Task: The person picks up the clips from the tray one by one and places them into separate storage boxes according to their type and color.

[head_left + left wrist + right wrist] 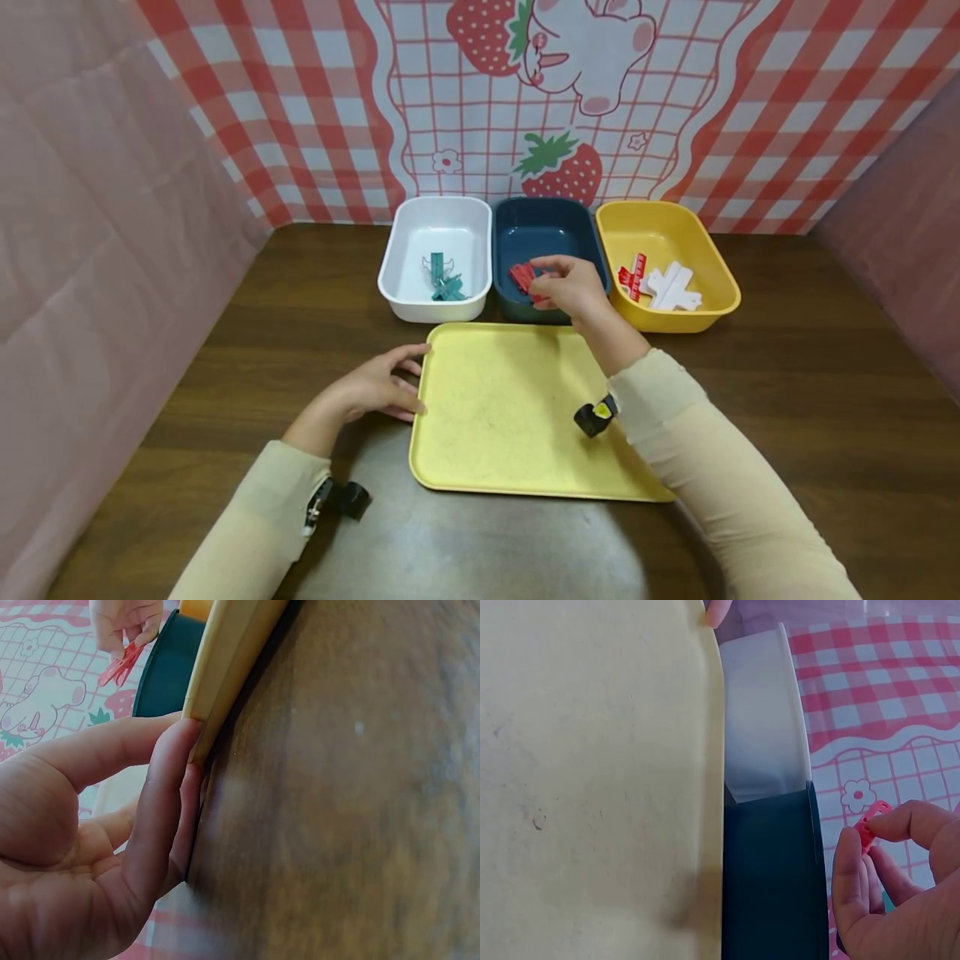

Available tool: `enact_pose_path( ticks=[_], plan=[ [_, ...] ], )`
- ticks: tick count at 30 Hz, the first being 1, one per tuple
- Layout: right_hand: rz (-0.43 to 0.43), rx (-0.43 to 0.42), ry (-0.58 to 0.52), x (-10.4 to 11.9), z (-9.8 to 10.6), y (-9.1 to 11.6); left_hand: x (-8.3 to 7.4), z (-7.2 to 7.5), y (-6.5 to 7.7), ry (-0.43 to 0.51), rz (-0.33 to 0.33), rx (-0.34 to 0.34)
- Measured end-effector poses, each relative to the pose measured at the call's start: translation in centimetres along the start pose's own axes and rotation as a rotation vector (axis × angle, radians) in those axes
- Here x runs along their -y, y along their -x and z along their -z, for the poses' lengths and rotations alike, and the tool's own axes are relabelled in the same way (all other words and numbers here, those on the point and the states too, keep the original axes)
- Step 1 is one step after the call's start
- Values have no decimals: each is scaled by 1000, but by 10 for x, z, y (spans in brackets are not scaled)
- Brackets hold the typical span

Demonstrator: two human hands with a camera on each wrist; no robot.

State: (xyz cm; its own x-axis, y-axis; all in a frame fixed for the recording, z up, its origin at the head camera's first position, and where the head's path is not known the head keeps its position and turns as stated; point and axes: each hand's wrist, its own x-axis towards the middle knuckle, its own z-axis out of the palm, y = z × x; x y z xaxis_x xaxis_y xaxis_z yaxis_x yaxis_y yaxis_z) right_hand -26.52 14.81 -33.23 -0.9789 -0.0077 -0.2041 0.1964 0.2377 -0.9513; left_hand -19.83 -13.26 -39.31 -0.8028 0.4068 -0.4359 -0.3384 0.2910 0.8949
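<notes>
My left hand (378,385) has its fingers spread along the left rim of a yellow tray (495,417), and the fingertips touch it. In the left wrist view, fingers (161,795) press against the tray's edge near the table. My right hand (570,290) is over the front part of the dark blue bin (547,208). It pinches a small red clip (870,825) between thumb and fingertips. The clip's two arms show in the left wrist view. In the head view, red clip pieces (521,277) show beside and under the fingers.
A white bin (397,275) with several green clips (447,287) stands left of the blue one. To its right, a yellow bin (720,275) has red (636,279) and white clips (672,287). A patterned cloth (322,108) hangs behind the bins.
</notes>
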Motion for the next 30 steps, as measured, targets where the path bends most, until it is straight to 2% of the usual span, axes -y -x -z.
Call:
enact_pose_path(
  ticks=[21, 30],
  plan=[
    [-32, -83, 10, 6, -1, -13, 0, 0, 1, 10, -22, 5],
    [-49, -114, -64, 5, -1, -15, -1, 0, 1, 13, -27, 12]
  ],
)
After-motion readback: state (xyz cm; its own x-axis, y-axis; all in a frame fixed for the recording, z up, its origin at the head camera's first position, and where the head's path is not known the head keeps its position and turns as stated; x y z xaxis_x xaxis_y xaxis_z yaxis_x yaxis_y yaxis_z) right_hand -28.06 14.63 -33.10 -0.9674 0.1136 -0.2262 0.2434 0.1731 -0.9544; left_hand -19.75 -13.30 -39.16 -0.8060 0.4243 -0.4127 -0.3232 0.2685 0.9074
